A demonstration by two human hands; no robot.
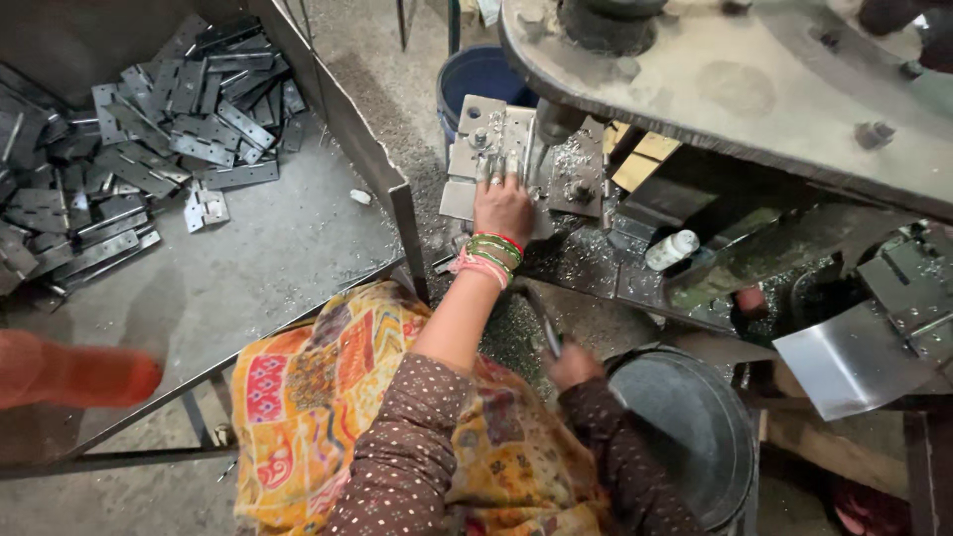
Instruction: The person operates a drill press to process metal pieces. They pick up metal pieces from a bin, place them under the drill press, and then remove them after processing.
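left hand [503, 206]: centre of frame, fingers flat and spread, pressing a grey metal plate [493, 139] on the drill fixture.
right hand [573, 364]: lower centre, closed around a dark lever handle [545, 323].
plate: directly under the left fingertips, beside the drill spindle [549, 127].
hinge pile [129, 149]: upper left, on the grey surface [258, 268], well apart from both hands.

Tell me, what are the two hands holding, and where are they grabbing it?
The left hand presses flat on a metal plate under the drill, gripping nothing. The right hand grips a dark lever handle at its lower end.
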